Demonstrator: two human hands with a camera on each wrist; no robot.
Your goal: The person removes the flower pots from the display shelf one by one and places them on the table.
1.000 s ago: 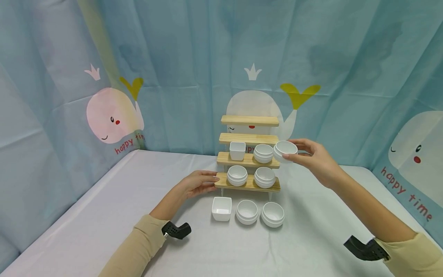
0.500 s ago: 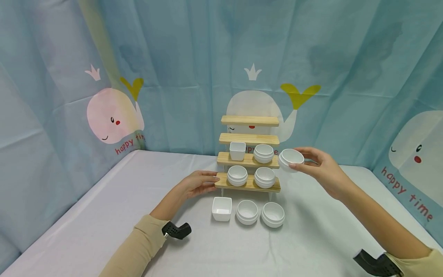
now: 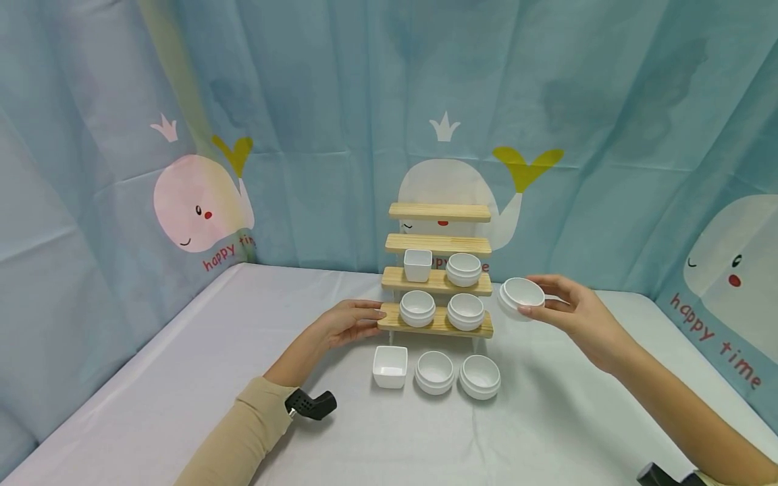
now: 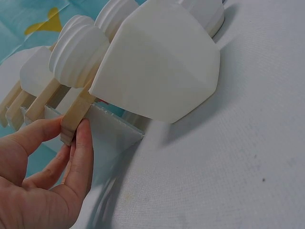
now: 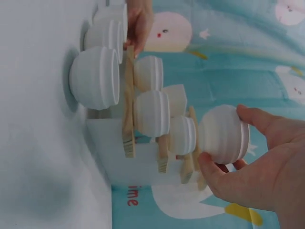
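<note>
Just right of the tiered stand (image 3: 438, 283), clear of it, round white bowl (image 3: 521, 295) is pinched from the right by right hand (image 3: 580, 318); left hand (image 3: 351, 322), farther off, pinches left end of lowest shelf (image 3: 441, 325).

Head view: the bottom edge is cutting off the right wrist's black device (image 3: 658, 475); the right edge is cropping the rightmost whale print (image 3: 738, 270); the tiered wooden shelf (image 3: 439, 278) is obscuring part of the central whale print (image 3: 446, 181). Left wrist view: the nearer square bowl (image 4: 159, 62) is masking part of a round bowl (image 4: 207, 14); the left edge is cropping the left hand (image 4: 50, 176). Right wrist view: the held bowl (image 5: 221, 133) is partly concealing the right hand (image 5: 264, 167).
</note>
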